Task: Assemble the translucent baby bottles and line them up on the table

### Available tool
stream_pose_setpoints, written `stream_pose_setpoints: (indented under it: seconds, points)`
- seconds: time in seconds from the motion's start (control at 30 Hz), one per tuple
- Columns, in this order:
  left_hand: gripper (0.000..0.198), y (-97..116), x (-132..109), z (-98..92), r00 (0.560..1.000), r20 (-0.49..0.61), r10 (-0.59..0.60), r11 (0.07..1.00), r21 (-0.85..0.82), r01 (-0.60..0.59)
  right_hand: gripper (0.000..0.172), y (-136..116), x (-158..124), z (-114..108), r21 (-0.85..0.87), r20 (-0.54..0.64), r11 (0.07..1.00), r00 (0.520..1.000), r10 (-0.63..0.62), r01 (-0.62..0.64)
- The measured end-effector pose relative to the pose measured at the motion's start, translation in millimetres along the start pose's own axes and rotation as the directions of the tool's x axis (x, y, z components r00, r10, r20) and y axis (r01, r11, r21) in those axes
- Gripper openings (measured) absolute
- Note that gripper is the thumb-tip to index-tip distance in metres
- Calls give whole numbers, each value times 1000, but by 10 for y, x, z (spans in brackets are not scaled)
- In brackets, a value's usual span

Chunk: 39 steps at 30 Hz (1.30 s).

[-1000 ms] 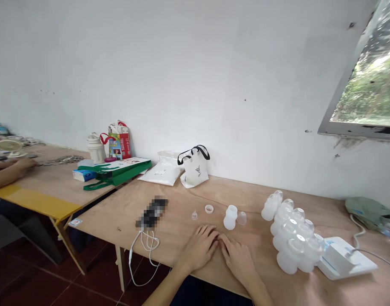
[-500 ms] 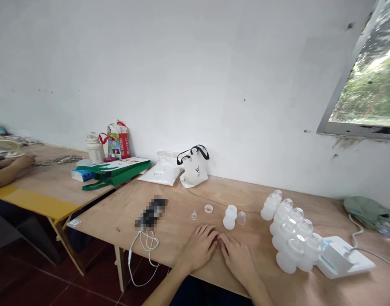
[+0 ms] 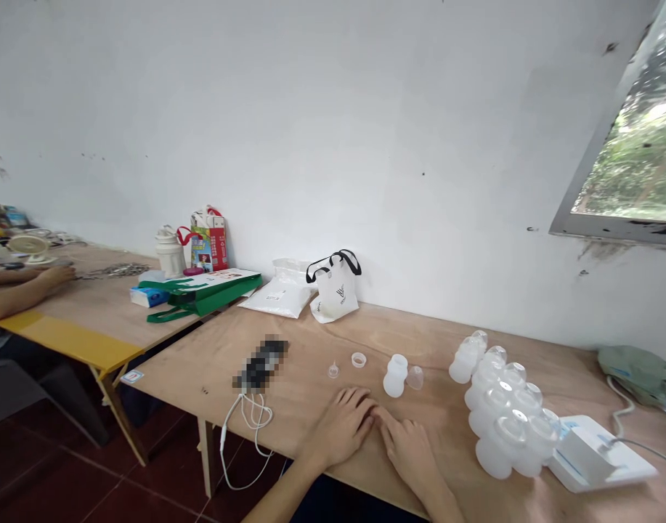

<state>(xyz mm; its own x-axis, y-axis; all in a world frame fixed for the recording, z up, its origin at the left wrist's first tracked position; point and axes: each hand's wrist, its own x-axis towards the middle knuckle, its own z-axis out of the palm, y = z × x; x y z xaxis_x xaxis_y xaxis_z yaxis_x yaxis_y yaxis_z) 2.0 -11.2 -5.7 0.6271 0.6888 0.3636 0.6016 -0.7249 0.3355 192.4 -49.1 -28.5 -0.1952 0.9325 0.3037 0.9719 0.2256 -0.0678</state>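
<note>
My left hand rests palm down on the wooden table, fingers stretched out and holding nothing. Against its fingertips lie those of my right hand, also palm down, open and bare. Just beyond them stands a small frosted baby bottle without its top. A clear dome cap is beside it on the right. Farther left lie a white screw ring and a clear bottle nipple. To the right of my right hand, several capped baby bottles stand in a close group.
A blurred-out dark object with a white cable lies left. White bags lean near the wall. A white box and a green cloth item are right. Another person's hand rests on the neighbouring table.
The camera view has shifted slightly, so the bottles and bags appear a little farther right. My hands stay together on the table with hardly any movement.
</note>
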Motion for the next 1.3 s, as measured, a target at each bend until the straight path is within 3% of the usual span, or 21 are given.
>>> stream_pose_setpoints:
  seconds: [0.1,0.23,0.43,0.63,0.77,0.9,1.0,1.07,1.13,1.23,1.3]
  points:
    - [25,-4,-6,4,1000,-11,12,1000,-7,-12,40,-13,8,-111,171,-29,985,1000,0,5]
    - [26,-5,-11,-3,1000,5,3,1000,-4,-3,40,-15,-28,-168,483,-156,873,988,15,63]
    - [27,-6,-5,12,1000,-7,10,1000,12,-10,42,39,-119,-69,613,-249,787,963,107,72]
    - [26,5,-8,8,1000,-2,-6,1000,-7,6,40,52,-100,-71,539,-279,841,952,124,49]
    - [26,6,-3,12,1000,8,-6,1000,-7,6,34,8,-45,-88,444,-364,896,916,168,13]
    - [26,6,-3,12,1000,8,-18,1000,-13,18,41,14,-26,-53,374,-500,926,850,164,42]
    - [25,13,-12,-20,1000,15,-19,999,-29,20,40,49,-30,-41,309,-634,950,754,172,44]
    - [25,22,-13,-45,1000,8,-16,999,-43,16,35,70,-28,-54,311,-681,950,698,220,4]
    - [24,31,-2,-50,999,-22,-31,998,-51,30,33,88,-20,-69,311,-698,950,676,236,-11]
    - [22,22,32,-5,983,-105,-149,989,-24,147,35,112,1,-68,296,-702,955,683,202,21]
    - [29,-21,50,36,944,-179,-279,956,42,290,36,124,14,-50,278,-702,959,694,162,58]
